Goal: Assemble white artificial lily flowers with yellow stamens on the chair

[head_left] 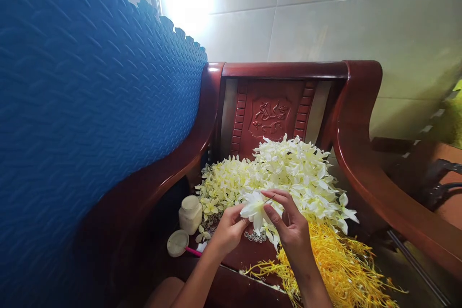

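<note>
My left hand (228, 231) is closed on a white artificial-looking flower (253, 206), gripping it at its left lower side. From the right, my right hand (290, 224) pinches a thin dark stem-like piece (269, 199) between thumb and fingers at the flower's middle. Whether that piece is fixed to the flower I cannot tell. Behind both hands rises a big heap of white flowers (292, 163), with smaller pale yellow-white blossoms (225, 180) on its left. Under my right forearm lies a pile of yellow thread-like strands (335, 264).
Everything lies on a dark red wooden armchair (285, 71) with a carved back. At the left stand a white jar (190, 215), a round lid (177, 242) and a pink stick (193, 251). Small wire-like rings (255, 237) lie near my hands. A blue foam mat (108, 106) covers the left side.
</note>
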A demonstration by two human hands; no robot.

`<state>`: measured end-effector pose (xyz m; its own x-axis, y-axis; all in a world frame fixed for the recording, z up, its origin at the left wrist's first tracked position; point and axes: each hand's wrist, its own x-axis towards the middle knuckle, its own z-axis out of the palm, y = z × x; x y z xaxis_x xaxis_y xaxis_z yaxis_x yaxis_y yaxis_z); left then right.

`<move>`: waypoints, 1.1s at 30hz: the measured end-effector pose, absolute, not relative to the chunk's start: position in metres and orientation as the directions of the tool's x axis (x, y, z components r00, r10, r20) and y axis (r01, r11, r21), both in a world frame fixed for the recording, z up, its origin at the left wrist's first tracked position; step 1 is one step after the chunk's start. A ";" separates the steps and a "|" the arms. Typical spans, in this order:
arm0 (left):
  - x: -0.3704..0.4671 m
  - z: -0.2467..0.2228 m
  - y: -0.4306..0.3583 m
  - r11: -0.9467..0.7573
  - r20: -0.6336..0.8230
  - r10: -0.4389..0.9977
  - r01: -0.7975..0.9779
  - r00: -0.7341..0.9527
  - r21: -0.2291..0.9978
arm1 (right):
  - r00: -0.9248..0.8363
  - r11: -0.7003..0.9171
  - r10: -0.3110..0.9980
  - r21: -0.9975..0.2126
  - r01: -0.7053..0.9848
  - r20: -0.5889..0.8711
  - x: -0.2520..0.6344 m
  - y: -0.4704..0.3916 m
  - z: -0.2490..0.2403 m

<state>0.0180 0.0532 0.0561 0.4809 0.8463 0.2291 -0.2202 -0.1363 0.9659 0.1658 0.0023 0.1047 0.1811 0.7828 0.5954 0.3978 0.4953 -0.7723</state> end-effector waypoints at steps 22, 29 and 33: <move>0.017 0.056 0.054 -0.112 0.275 0.840 -0.348 0.468 0.931 | 0.321 0.414 0.805 -0.861 0.296 0.498 0.162 -0.012 0.108; 0.013 0.056 0.049 0.052 0.173 0.888 -0.467 0.426 0.883 | 0.171 0.444 0.831 -0.817 0.368 0.529 0.156 -0.026 0.109; 0.012 0.057 0.047 0.173 0.133 0.905 -0.634 0.405 0.754 | 0.113 0.483 0.798 -0.742 0.466 0.591 0.141 -0.033 0.105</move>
